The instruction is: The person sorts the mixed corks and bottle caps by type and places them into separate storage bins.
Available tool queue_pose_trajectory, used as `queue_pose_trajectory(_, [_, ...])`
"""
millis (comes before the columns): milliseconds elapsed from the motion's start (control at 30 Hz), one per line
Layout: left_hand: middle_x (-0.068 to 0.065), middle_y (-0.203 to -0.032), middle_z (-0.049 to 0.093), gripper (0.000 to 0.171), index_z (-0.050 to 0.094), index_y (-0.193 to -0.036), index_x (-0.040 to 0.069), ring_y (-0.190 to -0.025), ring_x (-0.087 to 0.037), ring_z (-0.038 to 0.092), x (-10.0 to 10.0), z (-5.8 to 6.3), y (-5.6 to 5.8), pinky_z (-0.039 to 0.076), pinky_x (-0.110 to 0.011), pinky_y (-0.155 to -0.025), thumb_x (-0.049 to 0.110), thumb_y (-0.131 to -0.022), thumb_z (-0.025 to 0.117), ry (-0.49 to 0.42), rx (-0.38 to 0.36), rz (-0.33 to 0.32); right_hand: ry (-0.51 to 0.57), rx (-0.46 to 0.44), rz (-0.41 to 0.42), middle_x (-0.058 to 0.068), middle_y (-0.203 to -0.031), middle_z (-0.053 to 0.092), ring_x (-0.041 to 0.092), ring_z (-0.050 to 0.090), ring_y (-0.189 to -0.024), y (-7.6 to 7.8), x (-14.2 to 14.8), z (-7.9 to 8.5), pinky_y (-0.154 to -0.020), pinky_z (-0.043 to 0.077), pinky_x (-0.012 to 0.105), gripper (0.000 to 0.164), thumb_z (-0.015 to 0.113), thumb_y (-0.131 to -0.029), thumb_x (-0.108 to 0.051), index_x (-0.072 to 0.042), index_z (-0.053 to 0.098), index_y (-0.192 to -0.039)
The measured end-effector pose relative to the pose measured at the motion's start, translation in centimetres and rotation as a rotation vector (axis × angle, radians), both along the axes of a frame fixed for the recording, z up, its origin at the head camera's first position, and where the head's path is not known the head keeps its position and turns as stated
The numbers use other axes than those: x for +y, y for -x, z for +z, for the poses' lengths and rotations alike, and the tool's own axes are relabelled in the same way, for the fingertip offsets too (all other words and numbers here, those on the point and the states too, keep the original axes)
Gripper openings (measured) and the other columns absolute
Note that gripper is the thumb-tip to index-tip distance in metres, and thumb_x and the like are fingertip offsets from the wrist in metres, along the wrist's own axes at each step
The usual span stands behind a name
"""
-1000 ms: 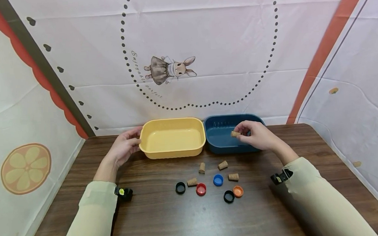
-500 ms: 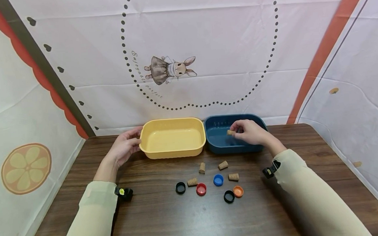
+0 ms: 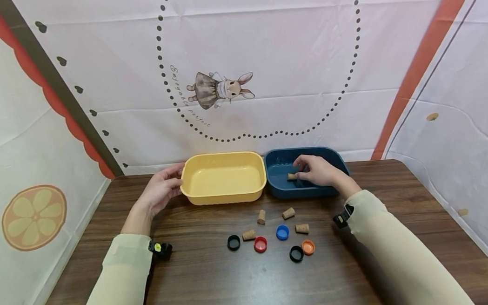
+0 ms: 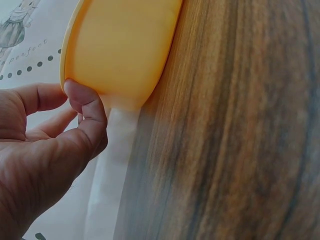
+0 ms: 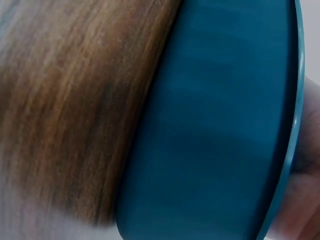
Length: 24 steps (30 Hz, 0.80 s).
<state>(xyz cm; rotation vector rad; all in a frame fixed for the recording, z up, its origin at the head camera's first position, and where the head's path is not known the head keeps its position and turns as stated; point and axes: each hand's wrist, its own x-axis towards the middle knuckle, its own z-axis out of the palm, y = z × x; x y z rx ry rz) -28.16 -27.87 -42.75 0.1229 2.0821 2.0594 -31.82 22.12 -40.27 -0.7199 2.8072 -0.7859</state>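
On brown table (image 3: 210, 285): four corks (image 3: 288, 213), five caps (image 3: 282, 232) (two black, one red, one blue, one orange), one yellow tub (image 3: 225, 181), one blue tub (image 3: 279, 172). In blue tub: one more cork (image 3: 291, 176). With left hand (image 3: 162, 190), pinching yellow tub's end. With right hand (image 3: 318, 170), just beside that cork, fingers bent, tips apart; cannot tell if touching. Stretched forward with both arms (image 3: 119, 281).

The yellow tub (image 3: 223, 178) looks like smooth plastic with a soft sheen; the blue tub (image 5: 215, 120) seems plastic too, its rim glossy. The corks (image 3: 302, 228) are matt and speckled. The caps (image 3: 260, 245) look plastic. The table (image 3: 236, 295) shows wood grain with a dull shine; the sleeves (image 3: 119, 281) are matt cloth.
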Motion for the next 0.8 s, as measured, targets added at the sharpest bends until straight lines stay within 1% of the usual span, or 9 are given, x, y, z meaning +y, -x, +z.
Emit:
queue_pose_trajectory(167, [-0.023,-0.147,0.038,0.064,0.032,-0.166,0.003,-0.115,-0.027,0.058,0.0,0.0,0.0,0.059,-0.032,-0.089,-0.005,-0.106,0.051,0.005,-0.003,-0.002,0.020,0.013,-0.014,0.014,-0.118,0.068,0.028,0.064,-0.098,-0.4,0.3,0.2,-0.085,0.054,0.052,0.036,0.070,-0.104,-0.018,-0.002,0.064,-0.136])
queue_pose_trajectory(333, [-0.022,-0.147,0.039,0.065,0.032,-0.166,0.004,-0.115,-0.025,0.059,0.0,0.0,0.0,0.059,-0.030,-0.088,-0.004,-0.105,0.052,0.008,-0.003,-0.006,0.037,0.030,-0.017,0.013,-0.117,0.068,0.026,0.062,-0.095,-1.0,0.6,0.5,-0.084,0.053,0.050,0.035,0.070,-0.104,-0.018,-0.002,0.065,-0.135])
queue_pose_trajectory(600, [-0.021,-0.146,0.039,0.064,0.033,-0.166,0.004,-0.114,-0.026,0.059,0.0,-0.1,0.0,0.059,-0.030,-0.088,-0.004,-0.105,0.052,0.004,-0.002,0.001,0.044,0.058,-0.010,0.009,-0.113,0.067,0.023,0.061,-0.089,-1.7,0.9,0.8,-0.076,0.051,0.043,0.034,0.071,-0.104,-0.019,-0.004,0.066,-0.134])
queue_pose_trajectory(800, [-0.022,-0.144,0.040,0.064,0.034,-0.166,0.003,-0.112,-0.025,0.059,0.1,-0.1,0.1,0.059,-0.029,-0.085,-0.004,-0.105,0.052,-0.001,0.002,0.007,0.054,0.063,-0.004,0.006,-0.112,0.066,0.022,0.060,-0.089,-2.7,0.9,1.2,-0.075,0.052,0.042,0.033,0.071,-0.104,-0.019,-0.004,0.067,-0.133])
